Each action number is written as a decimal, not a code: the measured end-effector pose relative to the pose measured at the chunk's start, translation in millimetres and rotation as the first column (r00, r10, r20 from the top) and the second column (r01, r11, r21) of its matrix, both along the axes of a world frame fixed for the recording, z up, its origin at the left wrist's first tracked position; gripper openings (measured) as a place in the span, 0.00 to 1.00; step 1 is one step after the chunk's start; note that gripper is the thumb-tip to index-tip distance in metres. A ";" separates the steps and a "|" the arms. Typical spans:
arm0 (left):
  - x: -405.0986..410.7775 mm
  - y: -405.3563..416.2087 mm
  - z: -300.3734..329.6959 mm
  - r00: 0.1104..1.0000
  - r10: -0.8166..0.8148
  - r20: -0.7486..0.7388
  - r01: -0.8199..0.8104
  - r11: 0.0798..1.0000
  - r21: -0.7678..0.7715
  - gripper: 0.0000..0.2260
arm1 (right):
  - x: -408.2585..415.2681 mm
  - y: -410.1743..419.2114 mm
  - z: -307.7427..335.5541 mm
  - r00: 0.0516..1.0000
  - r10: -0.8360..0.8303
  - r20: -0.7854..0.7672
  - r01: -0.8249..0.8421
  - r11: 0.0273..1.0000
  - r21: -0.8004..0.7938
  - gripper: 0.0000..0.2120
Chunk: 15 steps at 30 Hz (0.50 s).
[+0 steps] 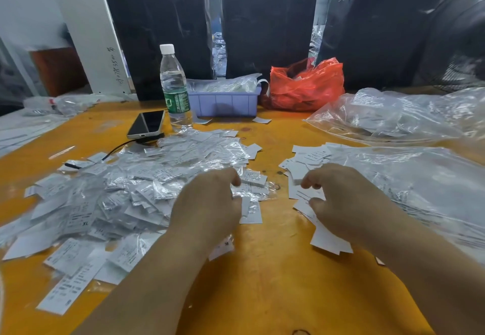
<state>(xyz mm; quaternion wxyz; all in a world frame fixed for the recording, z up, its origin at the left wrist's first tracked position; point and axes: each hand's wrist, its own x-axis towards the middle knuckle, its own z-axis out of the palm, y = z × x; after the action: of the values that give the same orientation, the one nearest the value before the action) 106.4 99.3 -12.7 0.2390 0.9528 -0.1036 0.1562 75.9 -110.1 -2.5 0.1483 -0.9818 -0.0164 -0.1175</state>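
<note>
Across the orange surface point(262, 282) spread bagged labels point(118, 190), a phone point(147, 123), a bottle point(174, 85); black bales point(267, 20) stand behind. Left hand point(210, 203) pinches bagged labels, right hand point(343, 201) grips white labels point(330, 243).

- Worn orange-yellow table point(262, 295) fills the foreground.
- Three tall black plastic-wrapped bundles point(267, 20) stand along its far edge.
- White panel point(86, 27) leans at the left, pale wall point(23, 6) behind it.

You worked in a packing workshop or stockroom: tall black-wrapped bales point(154, 27) stood behind your orange worktable point(262, 282). Heaps of bagged size labels point(118, 190), loose paper tags point(309, 156), clear plastic bags point(393, 117) and a lilac parts bin point(223, 103) covered it.
</note>
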 end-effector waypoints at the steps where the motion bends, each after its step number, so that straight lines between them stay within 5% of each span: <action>1: -0.7 -1.7 -1.3 0.998 -0.012 -0.060 0.013 1.000 0.017 0.08 | 0.2 -1.6 0.7 0.999 -0.016 -0.036 0.015 1.000 -0.019 0.18; 5: 2.4 0.6 -2.7 0.990 -0.020 -0.143 0.020 1.000 -0.002 0.07 | -0.5 -2.7 0.5 0.989 -0.049 -0.137 0.044 0.998 -0.038 0.21; 15: -3.3 -4.7 0.1 0.992 -0.110 -0.069 0.100 0.987 -0.127 0.09 | -0.2 2.6 -4.7 0.993 0.034 -0.114 -0.031 0.999 0.027 0.19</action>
<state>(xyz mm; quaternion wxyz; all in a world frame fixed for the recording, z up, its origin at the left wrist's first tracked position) 103.2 94.5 -12.6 0.3092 0.9345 -0.1347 0.1135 75.7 -107.5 -7.2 0.1631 -0.9846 -0.0223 -0.0590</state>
